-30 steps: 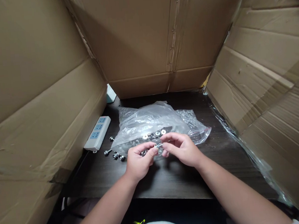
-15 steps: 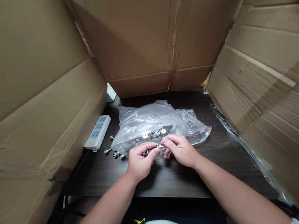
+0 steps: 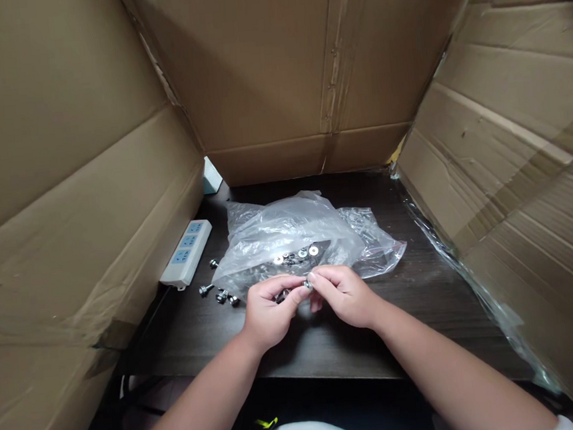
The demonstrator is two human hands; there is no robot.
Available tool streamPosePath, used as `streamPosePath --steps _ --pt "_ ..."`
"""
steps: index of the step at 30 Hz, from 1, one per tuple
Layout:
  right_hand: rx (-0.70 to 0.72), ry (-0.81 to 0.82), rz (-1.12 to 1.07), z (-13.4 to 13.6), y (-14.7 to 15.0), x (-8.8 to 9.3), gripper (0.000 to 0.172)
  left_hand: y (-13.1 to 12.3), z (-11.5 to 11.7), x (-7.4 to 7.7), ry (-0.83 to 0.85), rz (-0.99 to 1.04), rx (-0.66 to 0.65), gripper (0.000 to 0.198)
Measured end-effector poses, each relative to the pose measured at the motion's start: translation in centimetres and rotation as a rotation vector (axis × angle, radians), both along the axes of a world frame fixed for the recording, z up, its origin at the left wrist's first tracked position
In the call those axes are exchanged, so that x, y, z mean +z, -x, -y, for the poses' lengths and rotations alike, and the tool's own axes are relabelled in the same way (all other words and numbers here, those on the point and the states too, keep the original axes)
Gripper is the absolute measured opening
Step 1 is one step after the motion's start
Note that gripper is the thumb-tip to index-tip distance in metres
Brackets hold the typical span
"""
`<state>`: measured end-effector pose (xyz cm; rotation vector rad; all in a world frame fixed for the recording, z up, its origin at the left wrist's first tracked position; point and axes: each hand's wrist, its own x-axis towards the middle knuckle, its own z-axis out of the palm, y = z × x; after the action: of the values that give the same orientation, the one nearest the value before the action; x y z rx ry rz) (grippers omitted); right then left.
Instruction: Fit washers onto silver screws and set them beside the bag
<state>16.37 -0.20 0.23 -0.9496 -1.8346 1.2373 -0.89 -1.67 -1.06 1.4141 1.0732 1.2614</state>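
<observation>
Between the fingertips of both hands sits a small shiny bolt (image 3: 307, 283), mostly covered by the fingers. My left hand (image 3: 272, 310) is closed in a pinch on one end of it. From the other side, my right hand (image 3: 346, 295) pinches the same bolt with thumb and forefinger. Just beyond the hands, a clear plastic bag (image 3: 287, 221) lies with its mouth toward me, and several washers (image 3: 314, 251) and small metal parts show at its opening. To the left of my left hand, several bolts with nuts or washers (image 3: 222, 297) lie loose on the dark table (image 3: 329, 355).
A white power strip (image 3: 186, 254) rests at the left by the cardboard wall (image 3: 88, 192). Behind the first bag, at the right, lies a second clear bag (image 3: 367, 224) of small metal parts. Cardboard also stands at the back and right.
My right hand has shifted slightly left and closer to my left hand, so less of the bolt shows between them. The loose bolts and bags have stayed put.
</observation>
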Motion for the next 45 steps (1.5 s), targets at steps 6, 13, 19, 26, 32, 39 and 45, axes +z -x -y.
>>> streamPosePath --steps 6,13,19,26,32,39,45 --pt "0.011 0.15 -0.258 -0.2 -0.3 -0.1 0.021 0.1 0.0 -0.3 0.091 0.131 0.015 0.017" --pt "-0.023 -0.04 -0.121 0.1 0.1 0.2 0.023 0.1 0.1 -0.3 0.063 0.122 -0.023 0.014" --pt "0.003 0.166 -0.211 0.0 -0.1 0.2 0.023 0.0 0.0 -0.2 0.108 0.147 0.024 0.02" --pt "-0.009 0.161 -0.243 0.3 0.3 0.2 0.018 0.0 0.0 -0.4 0.069 0.161 0.002 0.016" --pt "0.017 0.156 -0.266 0.2 0.1 0.3 0.021 0.0 0.0 -0.7 0.076 0.202 0.009 0.015" --pt "0.002 0.264 -0.212 0.4 0.6 -0.1 0.036 -0.2 0.1 -0.2 -0.175 -0.073 -0.018 0.01" --pt "-0.036 0.279 -0.143 0.3 1.1 -0.6 0.046 -0.1 0.0 0.0 -0.466 -0.319 -0.024 0.015"
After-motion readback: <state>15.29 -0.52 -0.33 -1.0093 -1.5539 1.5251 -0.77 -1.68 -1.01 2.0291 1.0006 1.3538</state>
